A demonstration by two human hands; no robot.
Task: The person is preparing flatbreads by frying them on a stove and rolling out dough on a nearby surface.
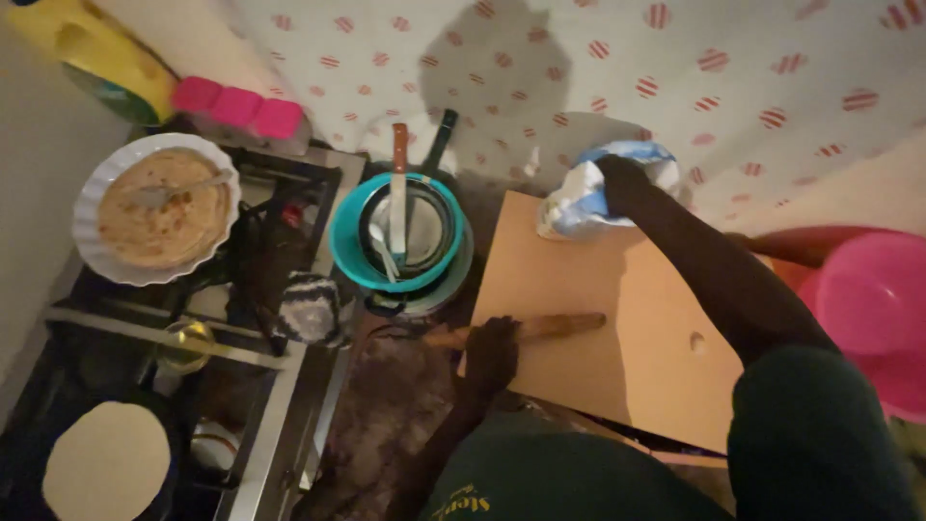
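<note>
Across the brown board (617, 328), which lies flat in front of me, I note a wooden rolling pin (540, 328) lying crosswise near the board's left edge. My left hand (490, 355) rests over the pin's left part with fingers curled down onto it; how firmly they close I cannot tell in this dim light. My right hand (622, 183) is at the board's far edge, fingers closed into a crumpled white and blue bag (590, 198) and gripping its top.

Surroundings, left of the board: a teal bowl (345, 253) holding stacked metal pans, with a wooden-handled knife (397, 193) laid across them. Just beside it sits a striped cloth (311, 309). Further left stands a gas stove (289, 193) carrying a white scalloped plate (92, 227) of cooked flatbreads with a spoon on top. A raw dough round (106, 463) lies in a dark pan at the near left corner. A pink container (238, 104) sits behind the stove.

Right of the board, a pink basin (873, 309) stands close against my right arm. A red-spotted cloth (733, 77) covers the wall behind.
</note>
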